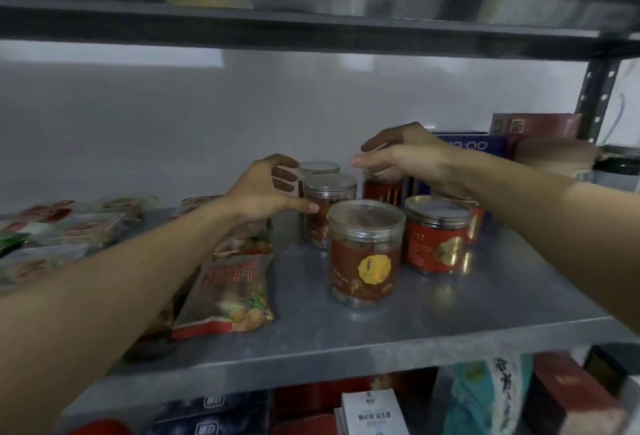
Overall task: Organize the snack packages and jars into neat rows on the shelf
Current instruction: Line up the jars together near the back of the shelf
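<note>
While left hand (265, 188) and right hand (407, 157) hover by jars (331, 188), both grips gape.

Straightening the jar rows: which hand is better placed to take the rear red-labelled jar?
Right. The right hand hovers directly over the rear jar; the left hand is beside the neighbouring jar.

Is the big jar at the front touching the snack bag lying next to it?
Apart. The head view shows a strip of bare metal shelf between the front jar and the snack bag.
</note>
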Available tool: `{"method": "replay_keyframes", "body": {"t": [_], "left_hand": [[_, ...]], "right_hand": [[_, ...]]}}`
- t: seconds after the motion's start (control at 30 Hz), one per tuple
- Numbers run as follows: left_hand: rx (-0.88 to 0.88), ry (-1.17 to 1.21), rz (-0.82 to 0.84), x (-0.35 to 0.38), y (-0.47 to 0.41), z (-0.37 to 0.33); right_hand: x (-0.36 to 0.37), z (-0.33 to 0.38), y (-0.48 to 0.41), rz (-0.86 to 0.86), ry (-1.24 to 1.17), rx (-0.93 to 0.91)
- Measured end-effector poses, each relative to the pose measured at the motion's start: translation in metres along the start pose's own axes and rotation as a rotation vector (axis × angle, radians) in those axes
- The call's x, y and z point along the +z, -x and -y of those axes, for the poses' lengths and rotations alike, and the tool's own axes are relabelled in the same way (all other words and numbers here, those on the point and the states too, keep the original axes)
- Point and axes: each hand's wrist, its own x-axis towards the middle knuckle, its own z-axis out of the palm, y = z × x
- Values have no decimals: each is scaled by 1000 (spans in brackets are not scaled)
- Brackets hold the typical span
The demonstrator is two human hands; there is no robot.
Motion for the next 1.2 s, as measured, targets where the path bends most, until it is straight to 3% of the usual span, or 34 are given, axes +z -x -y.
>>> {"method": "replay_keyframes", "body": {"t": [0.13, 0.3, 0.6, 1.2], "left_hand": [[31, 142, -130, 0, 38, -23], [-6, 215, -6, 24, 85, -39], [34, 371, -13, 64, 124, -28], [48, 218, 17, 49, 121, -24]], "right_hand": [[-4, 7, 33, 102, 22, -42], [7, 0, 68, 148, 69, 4], [47, -25, 75, 25, -273, -36], [62, -25, 76, -36, -353, -72]]}}
